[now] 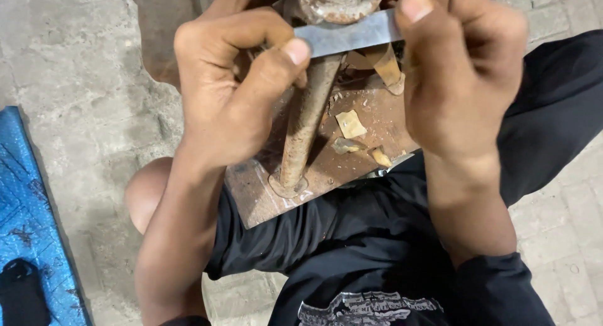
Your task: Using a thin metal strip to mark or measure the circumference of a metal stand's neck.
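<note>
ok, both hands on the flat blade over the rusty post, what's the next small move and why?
Probably a short, even draw of the flat metal blade across the work at the head of the rusty post. The left hand and right hand each pinch one end, the blade lies level, and chips already lie on the rusty base plate. What lies under the blade is hidden.

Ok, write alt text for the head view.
Two bare hands, left hand and right hand, pinch the ends of a flat grey metal strip held across a rusty upright post. The post stands on a rusty plate strewn with wood chips, over paved ground.
</note>
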